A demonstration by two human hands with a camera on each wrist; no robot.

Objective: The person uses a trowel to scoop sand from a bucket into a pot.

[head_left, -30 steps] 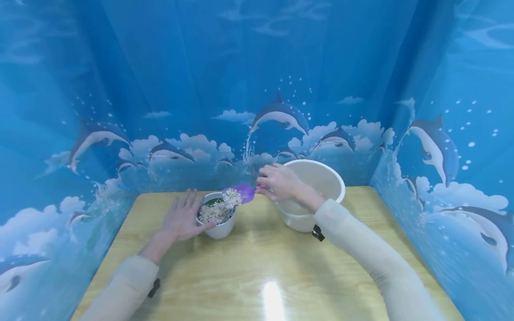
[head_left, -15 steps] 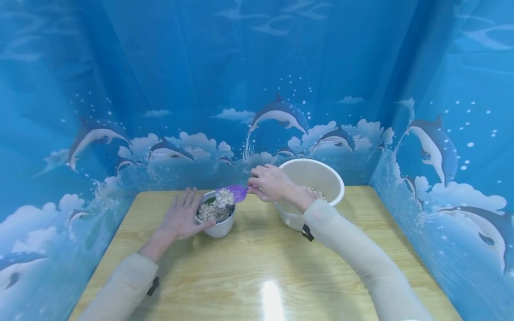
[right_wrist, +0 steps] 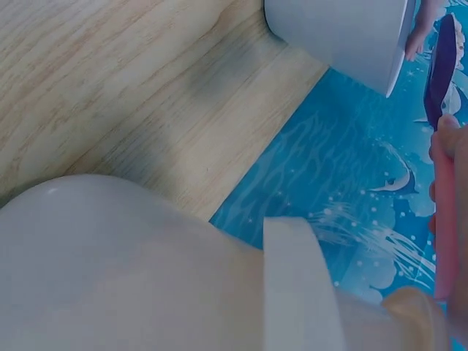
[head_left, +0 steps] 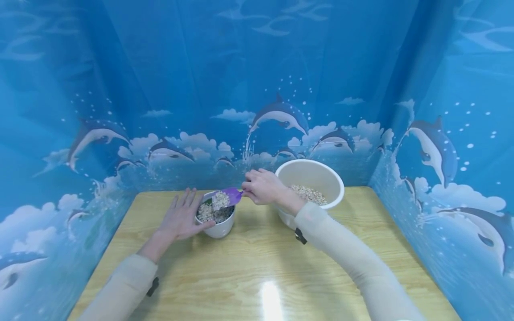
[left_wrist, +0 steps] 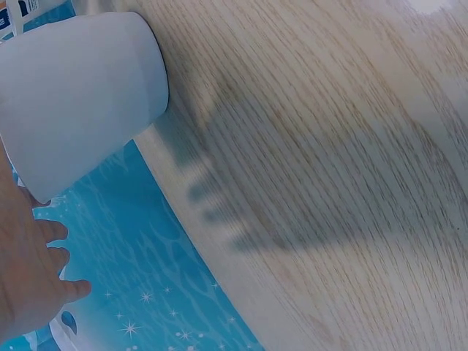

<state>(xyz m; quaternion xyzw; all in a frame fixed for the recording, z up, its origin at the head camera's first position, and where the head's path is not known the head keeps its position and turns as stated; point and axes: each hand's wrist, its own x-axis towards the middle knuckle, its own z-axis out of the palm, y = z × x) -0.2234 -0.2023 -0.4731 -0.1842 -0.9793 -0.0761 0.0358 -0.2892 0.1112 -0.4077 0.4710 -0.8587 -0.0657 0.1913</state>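
My right hand (head_left: 263, 187) grips a small purple shovel (head_left: 233, 196) by its handle, which looks pinkish in the right wrist view (right_wrist: 445, 227). Pale grains (head_left: 221, 201) lie on its blade, over the opening of a white pot (head_left: 221, 230). Inside the pot are more pale grains (head_left: 205, 213), dark bits and something green. With fingers spread and straight, my left hand (head_left: 180, 218) rests against the pot's left side, its thumb along the near rim. The left wrist view shows the pot's smooth wall (left_wrist: 80, 95) beside those fingers (left_wrist: 55, 257).
A large white tub (head_left: 339, 189) stands right of the pot, partly behind my right forearm, with pale grains (head_left: 309, 194) in the bottom. Both stand near the back of the wooden table (head_left: 225, 276). A blue dolphin-printed curtain (head_left: 192, 89) encloses the back and sides.
My right hand has moved left and slightly down, bringing the shovel further over the pot. More of the tub's grains show now. The left hand and pot have stayed in place.
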